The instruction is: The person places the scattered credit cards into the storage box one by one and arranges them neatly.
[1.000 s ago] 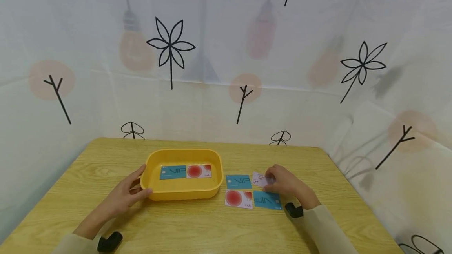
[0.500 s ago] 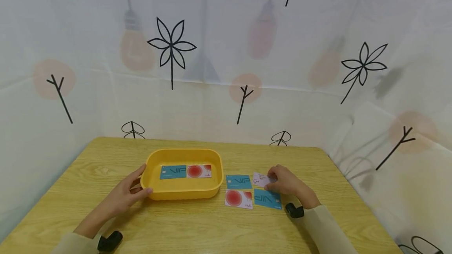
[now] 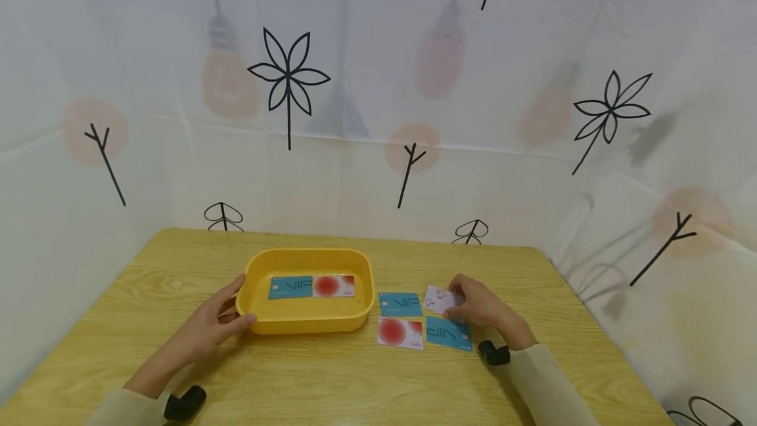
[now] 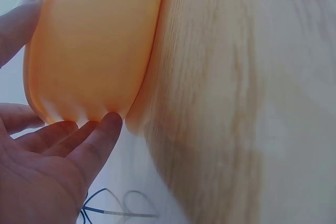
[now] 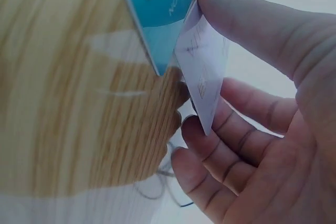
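Wood-grain worktop (image 3: 331, 380): white card (image 3: 440, 297) and yellow tray (image 3: 304, 326) in hand

Right hand (image 3: 481, 309): thumb and fingers pinch the white card; full clearance from the worktop is hard to confirm. Left of it lies a blue card (image 3: 400, 305); nearer the person, a second blue card (image 3: 449, 333) and a red-circled card (image 3: 400, 332). Left hand (image 3: 207, 329): thumb and fingers grasp the yellow tray's left end. Inside, side by side: a third blue card (image 3: 290, 287), another red-circled card (image 3: 334, 286).

Three blue cards (image 3: 290, 287) read "VIP": one in the yellow tray (image 3: 307, 326), two on the table (image 3: 331, 373).
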A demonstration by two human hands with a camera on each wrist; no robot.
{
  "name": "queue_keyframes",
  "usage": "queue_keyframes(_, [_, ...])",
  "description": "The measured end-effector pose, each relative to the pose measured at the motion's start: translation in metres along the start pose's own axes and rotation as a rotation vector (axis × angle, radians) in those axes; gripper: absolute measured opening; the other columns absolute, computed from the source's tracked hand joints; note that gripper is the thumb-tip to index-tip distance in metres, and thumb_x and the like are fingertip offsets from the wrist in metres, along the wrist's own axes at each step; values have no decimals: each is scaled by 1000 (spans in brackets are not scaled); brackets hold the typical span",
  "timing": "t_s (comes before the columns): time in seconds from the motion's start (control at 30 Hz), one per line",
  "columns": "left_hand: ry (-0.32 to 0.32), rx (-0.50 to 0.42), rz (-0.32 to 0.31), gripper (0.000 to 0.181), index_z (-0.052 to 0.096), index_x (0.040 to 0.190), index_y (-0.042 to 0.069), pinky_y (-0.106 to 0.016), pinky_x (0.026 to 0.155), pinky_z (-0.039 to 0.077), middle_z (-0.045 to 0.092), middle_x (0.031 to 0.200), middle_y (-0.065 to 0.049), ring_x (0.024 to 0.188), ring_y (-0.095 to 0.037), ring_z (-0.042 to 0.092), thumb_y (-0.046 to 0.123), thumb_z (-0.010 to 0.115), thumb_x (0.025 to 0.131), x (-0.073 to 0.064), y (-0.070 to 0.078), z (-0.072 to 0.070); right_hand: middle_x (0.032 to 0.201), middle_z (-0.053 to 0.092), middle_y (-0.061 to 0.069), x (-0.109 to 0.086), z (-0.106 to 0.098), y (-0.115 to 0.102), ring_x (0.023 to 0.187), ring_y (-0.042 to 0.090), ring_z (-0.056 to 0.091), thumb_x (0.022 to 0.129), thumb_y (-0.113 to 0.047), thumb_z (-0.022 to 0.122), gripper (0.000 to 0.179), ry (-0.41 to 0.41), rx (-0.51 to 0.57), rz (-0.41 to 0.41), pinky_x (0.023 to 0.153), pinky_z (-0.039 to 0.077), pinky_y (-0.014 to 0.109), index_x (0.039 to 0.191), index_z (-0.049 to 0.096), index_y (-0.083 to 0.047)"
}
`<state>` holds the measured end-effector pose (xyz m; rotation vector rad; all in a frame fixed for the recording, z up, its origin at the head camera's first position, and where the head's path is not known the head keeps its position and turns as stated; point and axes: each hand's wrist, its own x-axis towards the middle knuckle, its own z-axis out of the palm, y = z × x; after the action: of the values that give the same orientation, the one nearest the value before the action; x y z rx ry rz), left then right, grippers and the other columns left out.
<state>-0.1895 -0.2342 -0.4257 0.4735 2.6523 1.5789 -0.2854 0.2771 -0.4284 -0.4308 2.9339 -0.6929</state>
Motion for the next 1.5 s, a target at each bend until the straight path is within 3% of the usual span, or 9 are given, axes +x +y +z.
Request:
queue_keyframes(0.37, [-2, 3, 12, 82, 13, 151, -4, -36, 93, 50, 16, 153, -29, 130, -46, 38, 25, 64, 93, 0, 0, 0, 112, 61, 10, -1, -4, 2, 99, 26, 56, 87, -20, 72, 33, 28, -76, -70, 88, 48, 51, 115, 60, -8])
queue_keyframes(0.83, [0, 7, 4, 82, 13, 152, -2, -37, 94, 49, 16, 153, -29, 130, -46, 39, 26, 64, 93, 0, -2, 1, 117, 62, 14, 1, -4, 4, 107, 32, 59, 94, -5, 57, 21, 124, -62, -143, 86, 51, 49, 115, 57, -10])
queue_keyframes(1.2, [3, 15, 11, 83, 13, 151, -4, -38, 94, 49, 16, 153, -30, 128, -46, 40, 27, 63, 93, -1, -2, 1, 102, 63, 12, 2, -5, 2, 85, 21, 58, 95, -2, 53, 23, 192, -33, -197, 72, 49, 36, 115, 53, -12])
queue_keyframes(1.5, [3, 7, 4, 83, 13, 151, -4, -37, 94, 49, 15, 153, -30, 129, -46, 39, 27, 64, 93, -1, -1, 1, 102, 64, 9, 2, -8, -13, 80, 19, 54, 96, -3, 52, 20, 253, -3, -240, 70, 47, 34, 113, 56, -13])
